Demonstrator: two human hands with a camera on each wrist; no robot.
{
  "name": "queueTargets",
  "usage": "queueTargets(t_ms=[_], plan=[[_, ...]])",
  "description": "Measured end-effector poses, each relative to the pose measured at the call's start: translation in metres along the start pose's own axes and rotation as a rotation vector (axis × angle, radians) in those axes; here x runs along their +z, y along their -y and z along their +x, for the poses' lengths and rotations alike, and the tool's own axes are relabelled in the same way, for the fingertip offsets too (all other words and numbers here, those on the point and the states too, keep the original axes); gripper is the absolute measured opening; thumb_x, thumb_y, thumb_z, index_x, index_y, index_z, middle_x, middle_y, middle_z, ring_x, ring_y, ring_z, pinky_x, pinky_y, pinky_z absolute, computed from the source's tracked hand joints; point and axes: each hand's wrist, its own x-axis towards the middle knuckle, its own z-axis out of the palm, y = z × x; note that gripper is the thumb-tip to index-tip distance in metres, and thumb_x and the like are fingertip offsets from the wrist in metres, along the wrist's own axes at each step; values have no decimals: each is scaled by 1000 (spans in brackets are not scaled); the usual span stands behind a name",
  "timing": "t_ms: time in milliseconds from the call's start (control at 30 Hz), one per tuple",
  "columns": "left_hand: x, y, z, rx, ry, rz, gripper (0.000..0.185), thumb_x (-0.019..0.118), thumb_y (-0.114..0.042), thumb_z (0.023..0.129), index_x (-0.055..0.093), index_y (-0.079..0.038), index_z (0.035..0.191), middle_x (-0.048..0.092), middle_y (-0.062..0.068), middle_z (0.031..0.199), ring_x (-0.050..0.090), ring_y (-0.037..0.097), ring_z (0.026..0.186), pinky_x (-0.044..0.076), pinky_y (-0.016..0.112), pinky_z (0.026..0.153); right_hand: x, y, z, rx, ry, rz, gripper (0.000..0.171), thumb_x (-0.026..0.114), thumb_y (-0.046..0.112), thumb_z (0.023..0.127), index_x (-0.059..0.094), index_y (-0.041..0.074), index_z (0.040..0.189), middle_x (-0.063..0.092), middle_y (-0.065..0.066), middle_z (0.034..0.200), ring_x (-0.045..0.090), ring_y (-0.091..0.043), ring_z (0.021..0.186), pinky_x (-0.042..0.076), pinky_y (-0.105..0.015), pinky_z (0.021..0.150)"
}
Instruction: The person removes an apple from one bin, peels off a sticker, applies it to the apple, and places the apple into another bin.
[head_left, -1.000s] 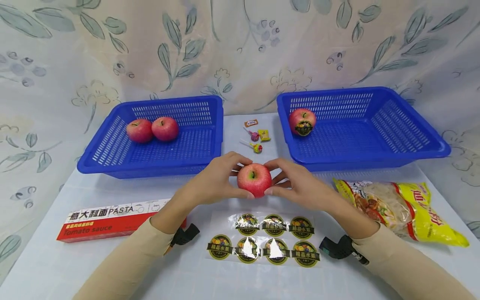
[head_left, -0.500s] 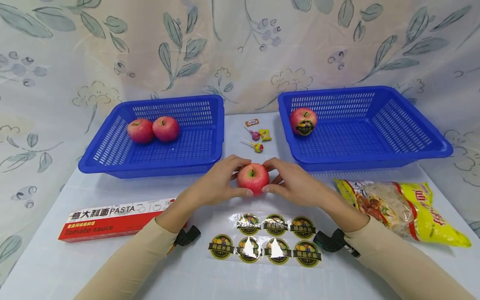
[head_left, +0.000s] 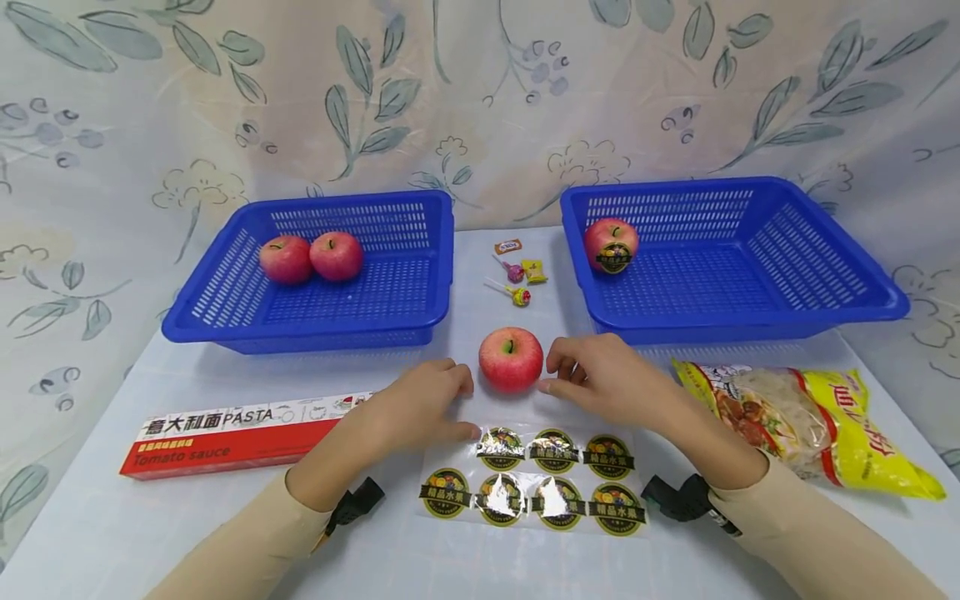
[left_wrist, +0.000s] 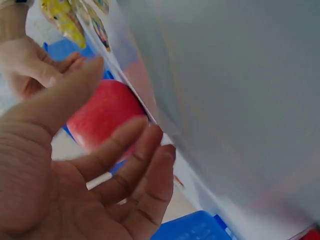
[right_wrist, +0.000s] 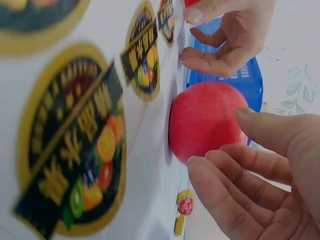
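Round red apple (head_left: pixel 511 359) sat upright on the white tabletop (head_left: pixel 150 525), between my hands. My right hand (head_left: pixel 600 379) was nearer, fingers loosely curled beside it; my left hand (head_left: pixel 420 408) lay relaxed, holding nothing.

A staged tabletop set-up, not a lived-in room. A leaf-printed cloth backdrop (head_left: pixel 480 100) hangs behind a covered table (head_left: pixel 112 533). Blue plastic baskets (head_left: pixel 420 283), groceries and a fruit-sticker sheet (head_left: pixel 528 487) lie arranged.
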Motion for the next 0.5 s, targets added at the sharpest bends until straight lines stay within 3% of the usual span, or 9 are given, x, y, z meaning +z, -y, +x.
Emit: queueTargets(t_ms=[133, 233, 400, 500], plan=[[2, -3, -3, 60, 25, -4, 52, 87, -44, 80, 65, -14, 117, 63, -3, 104, 56, 17, 100, 51, 37, 91, 2, 4, -2, -77, 23, 21, 8, 77, 22, 94, 71, 16, 93, 65, 13, 78, 58, -3, 69, 52, -23, 64], [4, -4, -4, 61, 49, 12, 57, 90, -47, 76, 65, -18, 118, 61, -6, 104, 55, 15, 102, 52, 36, 88, 6, 9, -2, -148, 46, 48, 5, 75, 18, 95, 73, 14, 96, 64, 13, 80, 56, -3, 71, 52, -23, 66], [6, -5, -7, 37, 101, 44, 50, 91, -41, 76, 65, -22, 115, 58, -10, 101, 52, 12, 100, 52, 35, 84, 13, 15, 1, -202, 106, 84, 7, 74, 18, 96, 74, 13, 102, 67, 12, 89, 58, -1, 76, 55, -25, 72], [8, -5, -5, 59, 129, 39, 43, 89, -38, 81, 64, -23, 112, 57, -9, 98, 50, 12, 98, 50, 32, 81, 17, 16, 2, -221, 130, 94, 11, 74, 18, 96, 74, 12, 105, 70, 11, 95, 60, -1, 79, 57, -26, 74]])
